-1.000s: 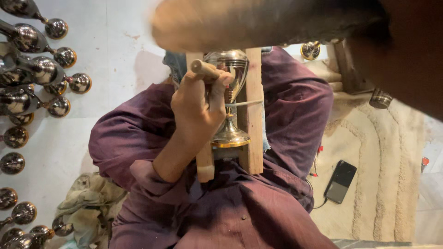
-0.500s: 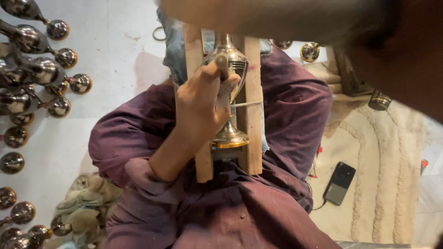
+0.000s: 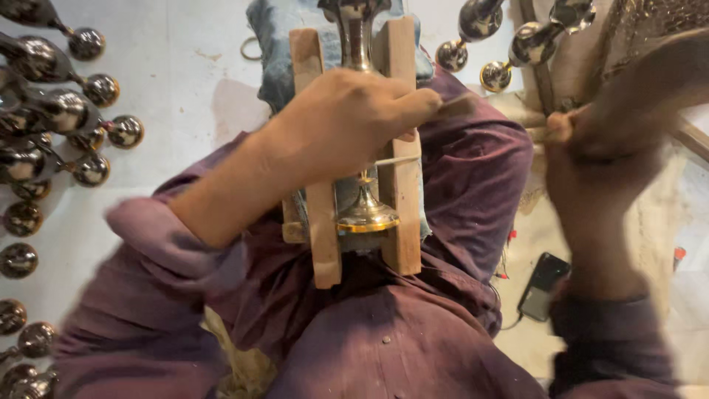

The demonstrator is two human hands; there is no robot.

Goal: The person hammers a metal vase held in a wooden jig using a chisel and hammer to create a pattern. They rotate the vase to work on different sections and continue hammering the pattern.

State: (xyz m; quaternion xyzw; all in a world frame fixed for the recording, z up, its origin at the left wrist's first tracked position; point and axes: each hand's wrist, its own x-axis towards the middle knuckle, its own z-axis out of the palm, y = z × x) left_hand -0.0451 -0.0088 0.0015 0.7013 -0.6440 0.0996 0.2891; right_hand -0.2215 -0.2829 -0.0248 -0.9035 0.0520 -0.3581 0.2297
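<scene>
A brass goblet [image 3: 367, 216] lies lengthwise between the two rails of a wooden frame [image 3: 325, 244] resting on my lap. My left hand [image 3: 354, 122] lies over the goblet's stem, fingers closed around a thin metal tool [image 3: 395, 159] that crosses the right rail. Most of the stem is hidden under that hand. My right hand [image 3: 591, 148] is off to the right of the frame, blurred, closed in a fist around a pale wooden handle [image 3: 555, 127]; the rest of what it holds is hidden.
Several shiny brass pieces [image 3: 88, 92] lie in rows on the pale floor at the left. More goblets [image 3: 517, 48] lie at the top right. A blue cloth [image 3: 269, 52] sits under the frame's far end. A dark phone [image 3: 543, 284] lies by my right thigh.
My right arm, raised and blurred close to the camera before, has come down to the right of the frame. My left hand has stayed on the goblet, sliding slightly along the stem.
</scene>
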